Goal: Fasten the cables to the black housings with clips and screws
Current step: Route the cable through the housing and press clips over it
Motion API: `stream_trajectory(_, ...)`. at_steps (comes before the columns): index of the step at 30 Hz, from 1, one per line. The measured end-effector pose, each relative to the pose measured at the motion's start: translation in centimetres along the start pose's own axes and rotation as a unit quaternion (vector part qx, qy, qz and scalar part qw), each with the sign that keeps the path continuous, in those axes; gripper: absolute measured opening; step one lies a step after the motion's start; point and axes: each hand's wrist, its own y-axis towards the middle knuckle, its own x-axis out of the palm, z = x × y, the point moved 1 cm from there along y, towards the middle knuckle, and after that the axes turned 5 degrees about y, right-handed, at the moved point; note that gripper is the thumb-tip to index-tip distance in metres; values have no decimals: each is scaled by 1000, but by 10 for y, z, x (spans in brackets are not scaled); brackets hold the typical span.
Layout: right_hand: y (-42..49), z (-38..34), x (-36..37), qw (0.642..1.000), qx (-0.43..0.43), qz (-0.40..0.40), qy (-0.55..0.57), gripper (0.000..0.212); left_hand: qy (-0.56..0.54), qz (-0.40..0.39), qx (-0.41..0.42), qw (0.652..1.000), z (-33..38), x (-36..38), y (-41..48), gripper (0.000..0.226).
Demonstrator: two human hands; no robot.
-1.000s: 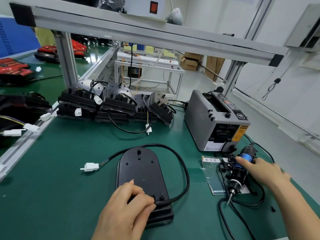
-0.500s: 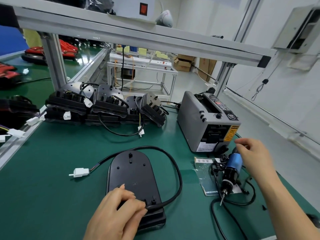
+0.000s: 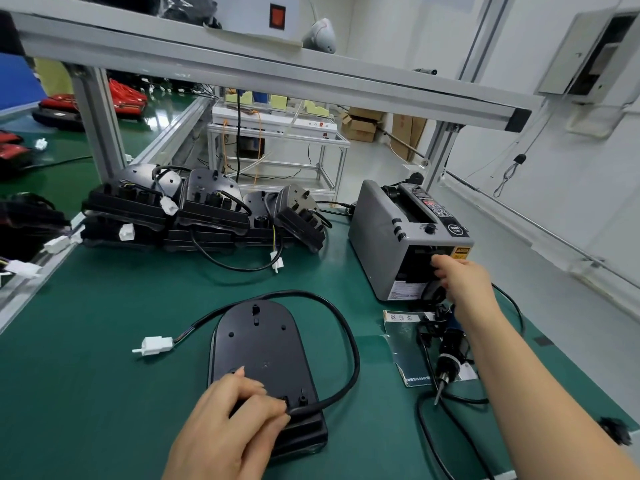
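right now the black housing [image 3: 258, 355] lies flat on the green mat [image 3: 104, 341], close in front of the person, with its cable [image 3: 346, 327] looping out from the near end, round the right side and over the top to a white plug [image 3: 154, 345] lying on the mat to the left. the left hand [image 3: 232, 420] is curled down on the near end of the housing, fingertips pressing the cable where it meets the small posts there. the right hand [image 3: 460, 277] reaches out to the front slot of the grey tape machine [image 3: 391, 244], fingers bent toward it; whether it has pinched anything i cannot tell. the electric screwdriver [image 3: 448, 355] lies untouched on a paper sheet [image 3: 405, 348] just right of the housing.

the housing looks like hard, light plastic, smooth enough to slide on the mat, so a palm bearing down on the near end seems the sensible hold. the cable looks rubbery and springy, likely to lift off its seat unless pinned right beside the posts. more housings [image 3: 207, 216] are stacked at the back.
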Motion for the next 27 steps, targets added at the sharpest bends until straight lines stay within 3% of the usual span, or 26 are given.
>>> stream_trajectory(4, 2, 0, 2, 1000, 2, 11, -5, 17, -8, 0, -9, 1000, 2, -2, 1, 27)
stream_trajectory(12, 2, 1, 9, 999, 9, 44, 9, 21, -9, -4, -5, 1000, -2, -1, -2, 16)
stream_trajectory(22, -1, 5, 16, 997, 1, 63, 42, 9, -3, -19, 4, 1000, -1, -2, 0, 4)
stream_trajectory(27, -11, 1, 9, 997, -1, 42, 58, 14, -24, -29, -11, 999, 2, -8, 2, 11)
